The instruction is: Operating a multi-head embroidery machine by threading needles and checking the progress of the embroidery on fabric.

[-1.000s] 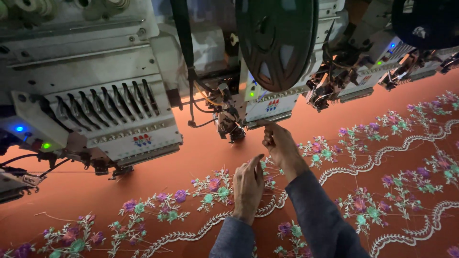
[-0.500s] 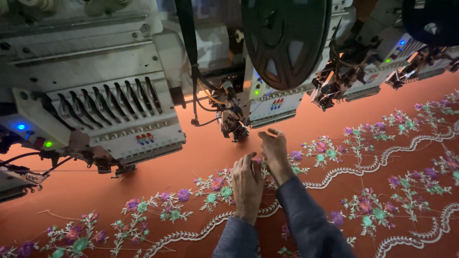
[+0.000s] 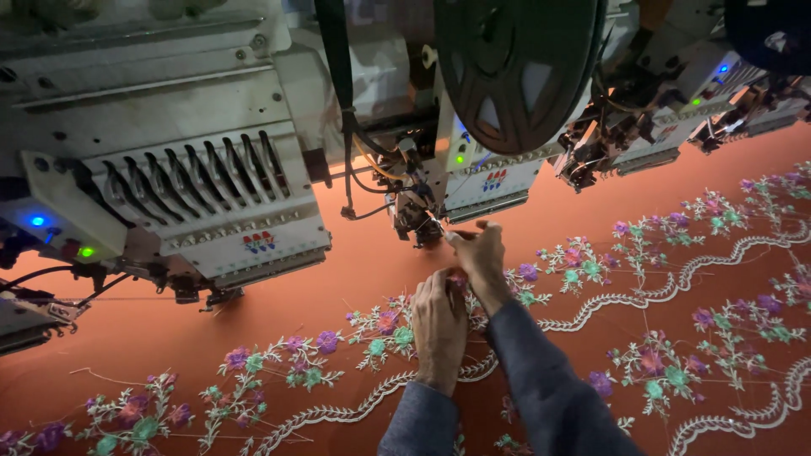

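Left hand (image 3: 439,325): your left hand lies at lower centre of the frame, back up, fingers curled narrow, tips pinched at a pink flower (image 3: 457,283); what they grip, if anything, is too small to tell.
Right hand (image 3: 480,257): just above and right of the left, touching it, fingers drawn together and reaching up toward the needle head (image 3: 416,221); whether they hold a thread you cannot tell.
Cloth (image 3: 338,279): orange, stretched flat across the frame, with rows of flowers and a white scalloped border (image 3: 642,295).
Machine (image 3: 211,203): grey heads fill the top of the frame.
Reel (image 3: 515,67): dark, top centre.
Lamps: blue light (image 3: 36,221) and green light (image 3: 85,251), far left.
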